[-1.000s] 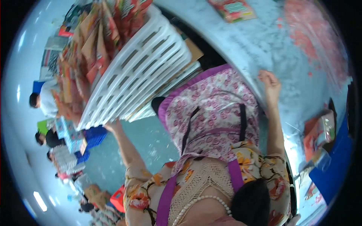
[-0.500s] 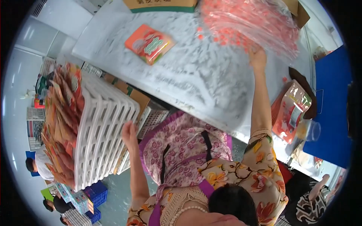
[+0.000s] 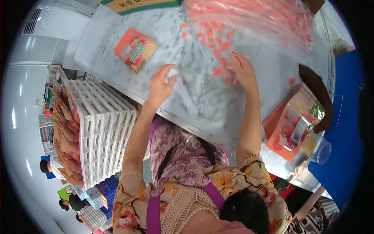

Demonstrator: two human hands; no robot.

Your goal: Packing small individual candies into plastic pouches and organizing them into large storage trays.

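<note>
My left hand (image 3: 160, 86) is over the marble-patterned table (image 3: 144, 90), thumb and fingers apart, holding nothing. Small round red pieces (image 3: 216, 53), seemingly in clear wrappers, lie scattered in front of my right hand (image 3: 244, 71). That hand is cupped beside the nearest of them, fingers pointing away from me and not closed; its palm side is hidden. Behind the loose pieces lies a large clear plastic bag (image 3: 253, 19) full of the same red pieces. A flat red-and-pink printed pouch (image 3: 135, 50) rests farther off, beyond my left hand.
At the left rises a stack of white plastic crates (image 3: 103, 134) topped with printed pouches (image 3: 66, 136). To the right are a pile of pouches (image 3: 296, 123), a clear plastic tub (image 3: 322, 150), a brown cloth (image 3: 311, 80) and a blue bin (image 3: 346, 128). A carton (image 3: 142, 4) stands at the back.
My left hand has come up from beside the crates to above the table. My right hand has drawn back from the bag, and more red pieces are now spread toward me.
</note>
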